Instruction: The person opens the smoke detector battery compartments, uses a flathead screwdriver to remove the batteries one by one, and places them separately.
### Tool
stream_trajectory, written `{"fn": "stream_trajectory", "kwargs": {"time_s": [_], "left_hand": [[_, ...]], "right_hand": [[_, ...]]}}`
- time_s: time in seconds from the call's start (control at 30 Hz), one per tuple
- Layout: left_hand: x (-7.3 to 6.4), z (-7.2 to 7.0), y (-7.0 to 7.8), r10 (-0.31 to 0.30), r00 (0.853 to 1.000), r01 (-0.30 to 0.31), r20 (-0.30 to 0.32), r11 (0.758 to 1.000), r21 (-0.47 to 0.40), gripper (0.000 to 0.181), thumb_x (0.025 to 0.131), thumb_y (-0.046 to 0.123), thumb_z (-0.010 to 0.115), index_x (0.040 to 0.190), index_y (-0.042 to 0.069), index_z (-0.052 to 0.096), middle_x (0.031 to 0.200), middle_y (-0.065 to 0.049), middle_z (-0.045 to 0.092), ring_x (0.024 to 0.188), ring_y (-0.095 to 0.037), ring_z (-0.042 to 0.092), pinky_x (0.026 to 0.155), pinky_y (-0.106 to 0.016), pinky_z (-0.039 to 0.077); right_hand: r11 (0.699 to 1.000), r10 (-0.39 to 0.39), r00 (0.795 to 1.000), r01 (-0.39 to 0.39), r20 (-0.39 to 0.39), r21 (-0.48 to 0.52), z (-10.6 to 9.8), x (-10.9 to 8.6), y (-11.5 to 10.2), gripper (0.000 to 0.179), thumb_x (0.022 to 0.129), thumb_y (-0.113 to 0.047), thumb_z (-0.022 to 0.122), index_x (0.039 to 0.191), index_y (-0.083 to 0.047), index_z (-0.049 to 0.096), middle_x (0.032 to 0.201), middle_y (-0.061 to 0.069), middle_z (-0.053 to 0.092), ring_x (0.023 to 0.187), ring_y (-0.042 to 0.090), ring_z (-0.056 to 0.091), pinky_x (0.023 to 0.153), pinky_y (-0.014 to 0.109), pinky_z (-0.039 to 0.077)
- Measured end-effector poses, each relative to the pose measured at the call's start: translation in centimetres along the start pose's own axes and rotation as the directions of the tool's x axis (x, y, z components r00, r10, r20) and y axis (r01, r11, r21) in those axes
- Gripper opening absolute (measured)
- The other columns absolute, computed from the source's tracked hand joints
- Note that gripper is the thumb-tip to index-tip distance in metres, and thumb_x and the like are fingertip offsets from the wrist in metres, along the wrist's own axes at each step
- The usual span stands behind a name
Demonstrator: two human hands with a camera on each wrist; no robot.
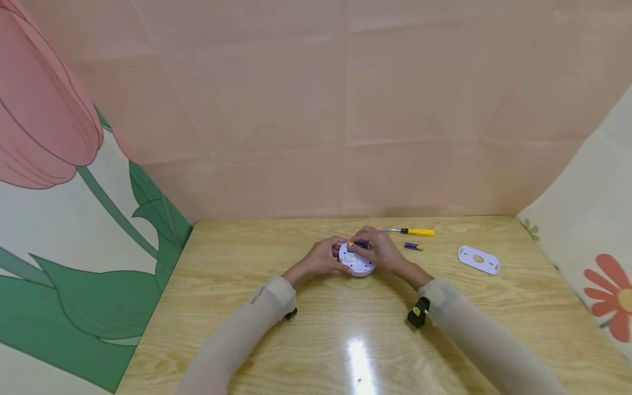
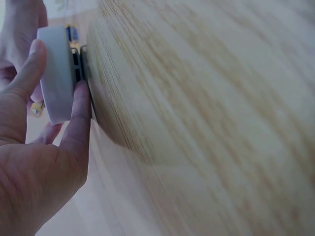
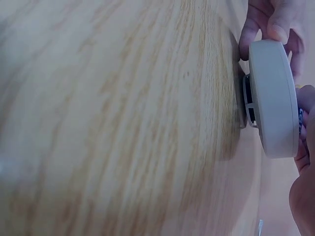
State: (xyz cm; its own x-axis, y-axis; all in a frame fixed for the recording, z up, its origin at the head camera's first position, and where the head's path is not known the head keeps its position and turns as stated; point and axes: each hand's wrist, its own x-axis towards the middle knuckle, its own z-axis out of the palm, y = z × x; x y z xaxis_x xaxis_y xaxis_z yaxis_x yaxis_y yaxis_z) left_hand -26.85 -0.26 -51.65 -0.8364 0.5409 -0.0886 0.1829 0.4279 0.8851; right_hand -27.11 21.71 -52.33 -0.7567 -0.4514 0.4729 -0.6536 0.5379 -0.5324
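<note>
A round white smoke detector [image 1: 359,266] is tilted face down just over the table, its labelled back upward and its vented side toward the wood. My left hand [image 1: 326,257] grips it by the rim, thumb on one side and fingers beneath, as the left wrist view shows on the detector's wall [image 2: 55,73]. In my right hand [image 1: 379,248] a blue battery with a yellow end [image 1: 351,243] is pinched at the detector's back. The battery's yellow end [image 2: 36,109] peeks out beyond the rim in the left wrist view. Fingers hide most of the battery bay.
Another blue and yellow battery [image 1: 413,246] lies right of my right hand. Behind it is a screwdriver with a yellow handle [image 1: 421,232]. A white mounting plate [image 1: 479,259] with a central hole lies farther right on the wooden table [image 1: 237,258]. A pink cloth backs the table.
</note>
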Motion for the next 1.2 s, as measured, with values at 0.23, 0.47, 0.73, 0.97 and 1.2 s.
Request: {"fn": "stream_trajectory", "kwargs": {"time_s": [0.23,0.47,0.73,0.97,1.2], "left_hand": [[-0.1,0.0,0.0,-0.007,1.000,0.007,-0.001,1.000,0.002,0.083,0.064,0.029,0.092,0.136,0.015,0.053,0.114,0.002,0.064,0.101,-0.010,0.062,0.086,-0.024,0.052],[0.0,0.0,-0.1,0.004,1.000,-0.004,-0.002,1.000,0.006,0.080,0.065,0.027,0.092,0.135,0.017,0.054,0.114,0.001,0.065,0.101,-0.010,0.062,0.085,-0.025,0.052],[0.1,0.1,-0.1,-0.001,1.000,0.001,0.007,1.000,0.012,0.082,0.064,0.030,0.092,0.135,0.018,0.054,0.115,0.002,0.066,0.102,-0.009,0.062,0.087,-0.027,0.052],[0.0,0.0,0.0,-0.020,1.000,0.020,0.008,1.000,0.014,0.084,0.064,0.029,0.092,0.137,0.017,0.053,0.116,0.004,0.065,0.104,-0.011,0.062,0.090,-0.028,0.051],[0.2,0.1,0.0,-0.017,1.000,0.017,-0.003,1.000,0.007,0.085,0.063,0.027,0.093,0.137,0.014,0.053,0.116,0.001,0.066,0.104,-0.012,0.063,0.089,-0.026,0.052]], "right_hand": [[1.000,0.024,1.000,-0.024,0.003,0.014,-0.2,-0.2,-0.2,0.018,0.083,-0.012,0.079,0.100,-0.012,0.077,0.098,-0.004,0.066,0.090,0.013,0.063,0.077,0.035,0.056],[0.999,0.036,0.999,-0.036,0.003,0.033,-0.8,-0.4,0.0,0.018,0.083,-0.013,0.078,0.101,-0.013,0.077,0.099,-0.005,0.066,0.090,0.013,0.063,0.075,0.032,0.057],[0.993,0.075,0.997,-0.074,-0.004,0.095,-1.4,-0.7,0.0,0.016,0.083,-0.012,0.078,0.099,-0.012,0.078,0.096,-0.002,0.068,0.087,0.013,0.064,0.069,0.029,0.055],[0.986,0.111,0.994,-0.112,0.011,0.123,-2.4,-1.3,0.3,0.016,0.083,-0.012,0.079,0.099,-0.012,0.077,0.095,-0.003,0.068,0.084,0.012,0.063,0.067,0.028,0.055],[0.993,0.089,0.996,-0.086,-0.026,0.077,-3.3,-2.1,1.0,0.017,0.080,-0.012,0.081,0.097,-0.013,0.077,0.092,-0.004,0.068,0.076,0.012,0.059,0.061,0.027,0.052]]}}
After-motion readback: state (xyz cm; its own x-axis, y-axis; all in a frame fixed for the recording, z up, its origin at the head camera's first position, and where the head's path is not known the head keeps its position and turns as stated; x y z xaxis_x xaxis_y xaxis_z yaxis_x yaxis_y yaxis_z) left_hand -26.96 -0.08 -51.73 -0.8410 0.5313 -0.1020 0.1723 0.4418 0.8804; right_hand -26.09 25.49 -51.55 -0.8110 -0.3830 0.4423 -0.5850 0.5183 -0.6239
